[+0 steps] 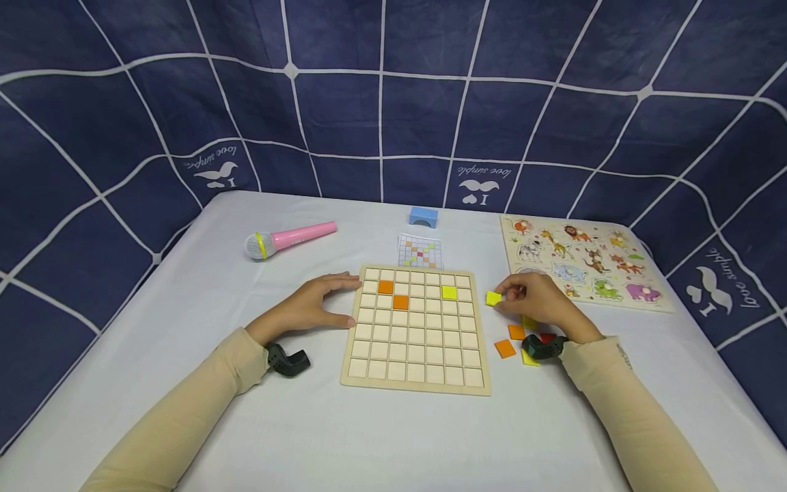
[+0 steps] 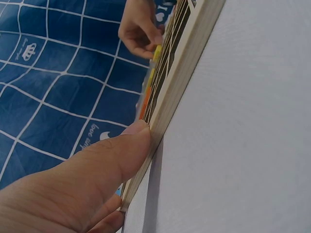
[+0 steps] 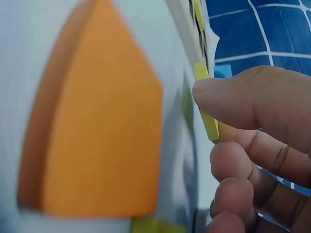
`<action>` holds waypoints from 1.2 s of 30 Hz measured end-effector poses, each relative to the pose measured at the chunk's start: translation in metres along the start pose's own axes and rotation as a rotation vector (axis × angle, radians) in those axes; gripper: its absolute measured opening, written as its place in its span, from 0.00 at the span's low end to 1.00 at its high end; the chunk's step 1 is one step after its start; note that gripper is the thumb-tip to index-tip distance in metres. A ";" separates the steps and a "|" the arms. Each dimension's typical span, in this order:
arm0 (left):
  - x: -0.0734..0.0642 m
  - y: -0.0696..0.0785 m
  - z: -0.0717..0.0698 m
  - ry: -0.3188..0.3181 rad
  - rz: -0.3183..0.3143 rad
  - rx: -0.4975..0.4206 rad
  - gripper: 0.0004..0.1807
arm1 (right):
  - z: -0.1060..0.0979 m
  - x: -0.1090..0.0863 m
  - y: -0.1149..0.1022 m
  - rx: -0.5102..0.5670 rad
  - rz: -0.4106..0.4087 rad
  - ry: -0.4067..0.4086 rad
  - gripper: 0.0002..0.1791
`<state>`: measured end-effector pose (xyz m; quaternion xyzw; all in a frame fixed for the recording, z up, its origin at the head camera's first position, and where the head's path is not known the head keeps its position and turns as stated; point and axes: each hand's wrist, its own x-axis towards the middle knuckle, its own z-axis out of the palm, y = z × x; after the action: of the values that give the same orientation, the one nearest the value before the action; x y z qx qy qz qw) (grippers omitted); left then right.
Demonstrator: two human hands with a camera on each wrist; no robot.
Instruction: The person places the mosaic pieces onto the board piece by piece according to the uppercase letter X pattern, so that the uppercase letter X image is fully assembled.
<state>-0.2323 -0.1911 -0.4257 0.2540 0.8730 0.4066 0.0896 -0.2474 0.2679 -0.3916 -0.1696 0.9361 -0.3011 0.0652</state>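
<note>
Soft, even light brightens the white table (image 1: pixel 258 437) before me, its source out of sight; the sleeves (image 1: pixel 633 410) cast only faint shadows. In the head view, white lines on the hanging cloth (image 1: pixel 338 113) bow with lens distortion. The left wrist view looks greyer. In the right wrist view, a close orange tile (image 3: pixel 107 126) blurs; the yellow tile (image 3: pixel 210 126) appears sharper.
</note>
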 end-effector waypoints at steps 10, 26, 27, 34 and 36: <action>0.001 -0.001 0.000 -0.001 -0.001 0.009 0.44 | 0.004 -0.004 -0.018 -0.025 -0.082 0.036 0.11; 0.001 -0.004 -0.001 0.002 0.005 0.007 0.44 | 0.018 0.002 -0.038 0.017 -0.148 -0.003 0.11; 0.001 -0.004 -0.001 0.001 0.006 0.006 0.44 | 0.019 0.002 -0.040 0.021 -0.152 -0.004 0.11; 0.002 -0.004 0.001 -0.002 0.011 0.008 0.44 | 0.025 0.008 -0.049 0.038 -0.154 -0.021 0.12; 0.002 -0.004 0.001 -0.003 0.010 0.008 0.44 | 0.026 0.009 -0.051 0.036 -0.153 -0.025 0.12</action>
<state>-0.2352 -0.1917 -0.4289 0.2592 0.8733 0.4030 0.0879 -0.2360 0.2119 -0.3830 -0.2433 0.9139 -0.3198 0.0568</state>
